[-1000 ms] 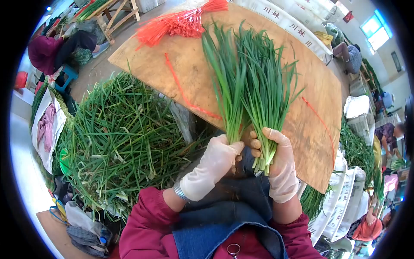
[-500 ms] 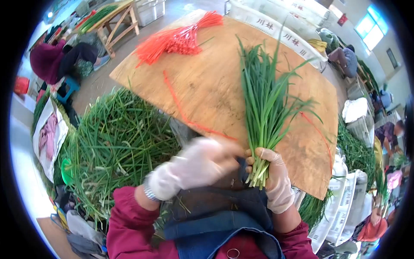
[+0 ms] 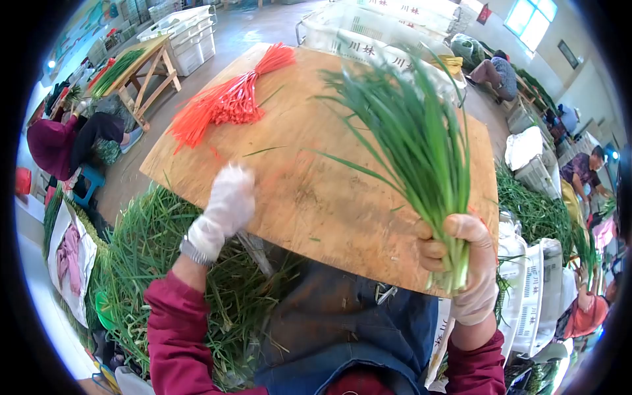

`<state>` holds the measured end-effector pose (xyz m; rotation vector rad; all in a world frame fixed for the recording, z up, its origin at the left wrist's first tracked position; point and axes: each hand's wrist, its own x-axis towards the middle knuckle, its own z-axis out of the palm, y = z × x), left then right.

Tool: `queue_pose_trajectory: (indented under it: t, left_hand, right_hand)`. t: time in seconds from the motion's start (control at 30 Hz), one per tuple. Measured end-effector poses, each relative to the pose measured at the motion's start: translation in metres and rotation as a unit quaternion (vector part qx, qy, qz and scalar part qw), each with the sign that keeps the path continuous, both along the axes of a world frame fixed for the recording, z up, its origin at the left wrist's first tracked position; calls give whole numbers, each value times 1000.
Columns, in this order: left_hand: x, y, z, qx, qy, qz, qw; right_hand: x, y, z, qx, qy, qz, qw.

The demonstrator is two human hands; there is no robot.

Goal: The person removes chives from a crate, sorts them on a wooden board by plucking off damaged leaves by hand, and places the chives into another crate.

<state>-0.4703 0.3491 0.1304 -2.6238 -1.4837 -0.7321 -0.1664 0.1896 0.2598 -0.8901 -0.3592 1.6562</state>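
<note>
My right hand (image 3: 464, 263), in a pale glove, is wrapped round the pale lower ends of a bunch of green leafy stalks (image 3: 421, 151), whose blurred tops fan up and left over the wooden board (image 3: 316, 217). At the board's left front edge is my left hand (image 3: 230, 197), gloved too; its fingers are smeared by motion, with a faint red blur just right of them. A bundle of red ties (image 3: 230, 99) lies at the board's upper left. A few loose green leaves lie on the wood.
Left of and below the board is a large heap of green leaves (image 3: 158, 243). White crates (image 3: 355, 29) stand behind the board, and more white crates (image 3: 533, 296) at the right. A seated person (image 3: 52, 148) is at the far left; others are at the right.
My left hand has moved left to the board's edge. My right hand has carried the bunch to the right, its leaves now swept leftward. The red strip at the left no longer shows clearly.
</note>
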Motion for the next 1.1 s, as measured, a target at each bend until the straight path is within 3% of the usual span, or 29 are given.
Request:
queue_pose_trajectory:
  t: [0.13, 0.23, 0.33, 0.4, 0.43, 0.47, 0.53, 0.63, 0.73, 0.9, 1.0, 1.1]
  left_hand:
    - [39, 73, 50, 190, 42, 24, 981]
    - [59, 120, 63, 195, 148, 157, 957]
    - [61, 122, 60, 193, 34, 139, 971]
    - [67, 90, 52, 92, -48, 79, 991]
    - [73, 63, 63, -37, -126, 26, 991]
    - [78, 35, 79, -167, -203, -25, 964]
    - [80, -2, 91, -376, -360, -113, 846]
    - [84, -38, 116, -468, -427, -222, 741]
    - [86, -60, 139, -509, -455, -194, 704]
    - [66, -93, 155, -572, -397, -55, 715]
    - [56, -119, 132, -571, -408, -40, 712]
    - [47, -144, 88, -616, -431, 4, 659]
  right_hand:
    - [10, 12, 18, 46, 53, 9, 997]
    - [18, 23, 29, 119, 52, 34, 991]
    - [26, 34, 46, 176, 89, 56, 979]
    - [30, 41, 49, 209, 101, 73, 970]
    - [30, 44, 49, 224, 107, 82, 965]
    - [26, 46, 48, 227, 112, 90, 963]
    - [7, 46, 40, 206, 133, 60, 968]
    - [-25, 36, 22, 154, 141, 50, 977]
    - [-60, 15, -13, 98, 123, 95, 983]
    - [-117, -20, -60, 68, 218, 197, 953]
    - [-132, -43, -86, 28, 244, 253, 936]
    - [-145, -73, -111, -22, 284, 268, 921]
